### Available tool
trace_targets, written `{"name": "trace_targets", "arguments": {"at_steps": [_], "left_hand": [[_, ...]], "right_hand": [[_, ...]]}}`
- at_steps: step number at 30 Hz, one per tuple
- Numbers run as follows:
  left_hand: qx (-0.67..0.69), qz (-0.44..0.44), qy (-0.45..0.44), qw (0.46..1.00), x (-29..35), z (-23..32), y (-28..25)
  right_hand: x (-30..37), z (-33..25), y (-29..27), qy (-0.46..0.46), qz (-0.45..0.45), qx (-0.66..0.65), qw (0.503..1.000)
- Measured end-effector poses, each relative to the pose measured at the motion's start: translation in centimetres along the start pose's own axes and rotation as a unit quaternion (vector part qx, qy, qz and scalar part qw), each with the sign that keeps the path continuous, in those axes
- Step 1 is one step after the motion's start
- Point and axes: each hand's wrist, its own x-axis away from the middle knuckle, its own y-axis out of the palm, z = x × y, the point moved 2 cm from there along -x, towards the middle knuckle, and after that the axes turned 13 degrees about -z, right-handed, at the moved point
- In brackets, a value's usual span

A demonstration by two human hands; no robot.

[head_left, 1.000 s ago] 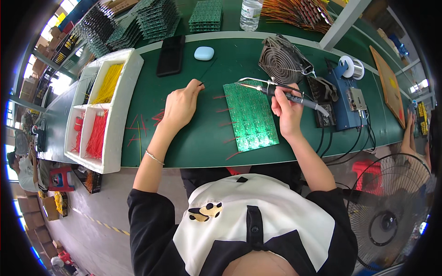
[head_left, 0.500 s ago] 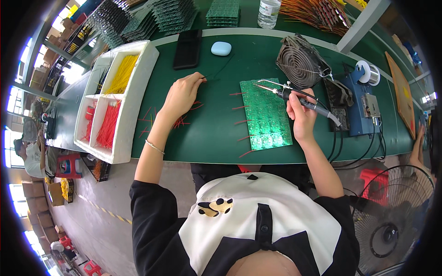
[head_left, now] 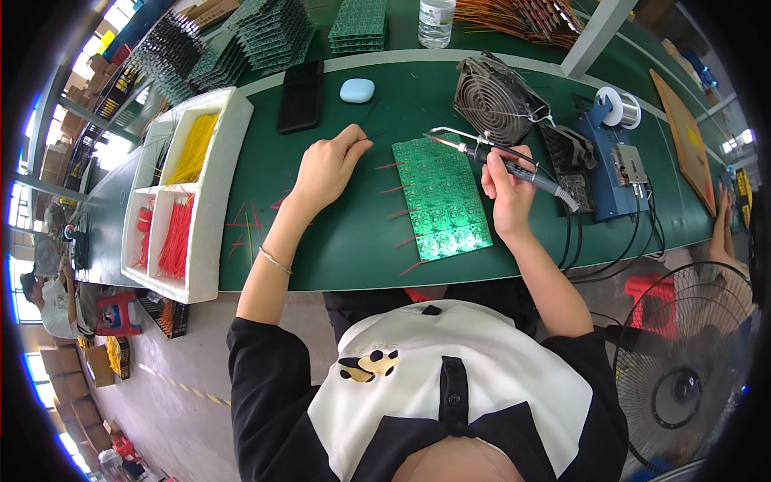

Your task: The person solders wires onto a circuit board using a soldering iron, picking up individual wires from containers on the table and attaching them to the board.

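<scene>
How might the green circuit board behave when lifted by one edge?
The circuit board looks thin and flat, so it is probably light and fairly stiff. The slim red wires jutting past its left edge would likely flex, their outer ends being free.

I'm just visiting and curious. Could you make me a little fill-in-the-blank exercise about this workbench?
1. The soldering iron is held in the person's ____ hand.
2. Red wires stick out past the green circuit board's ____ edge.
3. The long wires in the white tray's upper right compartment are ____.
4. The small rounded object beside the black phone is light ____.

Missing words: right; left; yellow; blue.
</scene>
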Motion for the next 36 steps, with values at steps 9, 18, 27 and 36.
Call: {"name": "trace_targets", "arguments": {"at_steps": [9,18,27,36], "left_hand": [[0.192,0.026,0.044,0.98,-0.9,-0.7,3.3],[0.249,-0.002,-0.015,0.968,-0.8,-0.8,3.2],[0.218,-0.016,-0.022,0.976,-0.8,-0.6,3.3],[0.221,-0.011,-0.031,0.975,-0.8,-0.7,3.5]], "right_hand": [[0.4,0.3,0.5,0.022,-0.035,0.028,0.999],[0.5,0.8,0.5,0.038,-0.025,0.043,0.998],[0.4,0.7,1.0,0.027,-0.039,0.074,0.996],[0.4,0.8,0.9,0.025,-0.045,0.086,0.995]]}}
